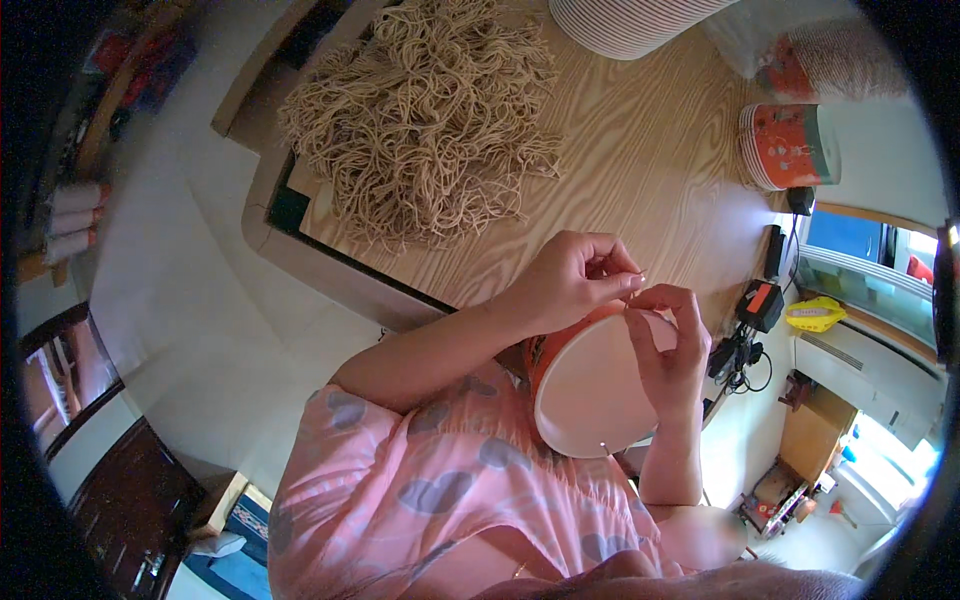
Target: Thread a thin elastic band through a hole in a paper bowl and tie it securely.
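while empty, cup [590, 400] btwn hands [620, 310]

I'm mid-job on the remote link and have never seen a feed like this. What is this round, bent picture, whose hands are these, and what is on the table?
There is no machine: a person works bare-handed. One wide fisheye camera on their head looks down, so straight edges curve. The left hand and right hand meet at the rim of an orange paper tub, white inside, held close to the body; their fingers pinch something too thin to make out. On the wooden table lie a heap of tan string and stacks of matching tubs.
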Demonstrator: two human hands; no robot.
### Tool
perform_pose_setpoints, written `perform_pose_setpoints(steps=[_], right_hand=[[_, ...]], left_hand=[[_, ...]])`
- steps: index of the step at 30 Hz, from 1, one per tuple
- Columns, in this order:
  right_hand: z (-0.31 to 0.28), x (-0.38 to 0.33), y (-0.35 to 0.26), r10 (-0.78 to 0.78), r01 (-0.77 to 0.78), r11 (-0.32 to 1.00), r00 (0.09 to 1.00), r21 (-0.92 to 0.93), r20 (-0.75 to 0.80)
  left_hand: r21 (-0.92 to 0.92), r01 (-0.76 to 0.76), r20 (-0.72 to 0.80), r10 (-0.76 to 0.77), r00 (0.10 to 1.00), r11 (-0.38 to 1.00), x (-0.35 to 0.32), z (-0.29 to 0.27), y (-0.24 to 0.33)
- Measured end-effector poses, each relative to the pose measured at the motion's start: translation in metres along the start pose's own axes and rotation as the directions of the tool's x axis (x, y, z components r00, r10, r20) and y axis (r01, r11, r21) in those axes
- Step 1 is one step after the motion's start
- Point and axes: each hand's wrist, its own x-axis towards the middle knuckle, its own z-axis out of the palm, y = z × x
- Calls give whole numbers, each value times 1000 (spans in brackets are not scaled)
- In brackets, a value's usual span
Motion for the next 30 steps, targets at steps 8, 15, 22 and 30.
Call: perform_pose_setpoints(steps=[8,15,22,30], right_hand=[[1,7,-3,-6,6,1000,1000,-7,-26],[3,12,-8,12,-12,999,1000,-41,-17],[4,23,-13,6,-5,999,1000,-50,12],[4,22,-6,41,-40,999,998,-24,52]], left_hand=[[85,-43,5,43,999,995,-3,-5,1],[28,-37,-37,38,999,999,-3,-10,-7],[-13,94,21,-94,995,995,-4,-16,-2],[-234,227,67,-217,974,945,-4,-21,-12]])
